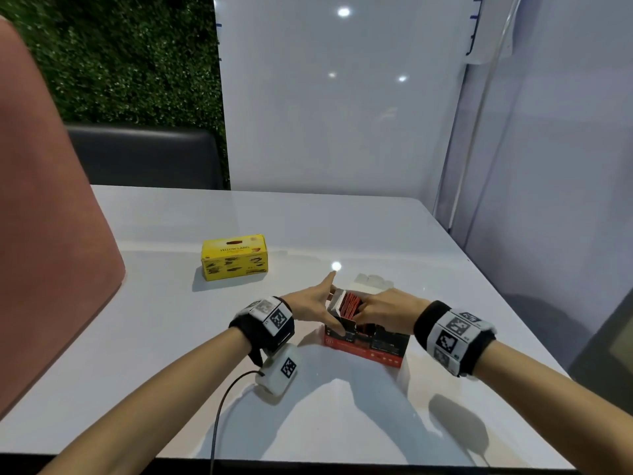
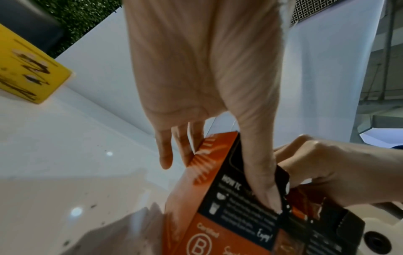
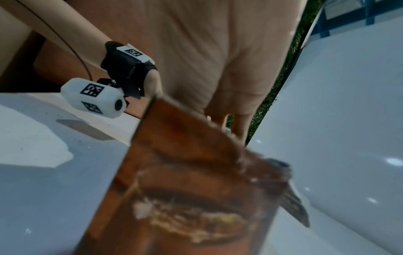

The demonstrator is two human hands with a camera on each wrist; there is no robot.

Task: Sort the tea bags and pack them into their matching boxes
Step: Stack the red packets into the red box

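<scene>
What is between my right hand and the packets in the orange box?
Nothing visible. The orange box is open at the top, the left hand grips its end, and the right hand is curled in among the packets.

We saw a white, shiny table [image 1: 342, 228]. Lamps made small bright spots on its top. In the left wrist view, tiny dark specks showed on it. Two boxes lay right on the table. A yellow box [image 1: 234, 257] sat toward the far left, with dark words and pictures on it. An orange and black box [image 1: 366, 341] sat closer to us, near the middle, and its top was open. The two boxes were well apart, with bare table between them. Grey shadows lay on the table beside each box.
</scene>
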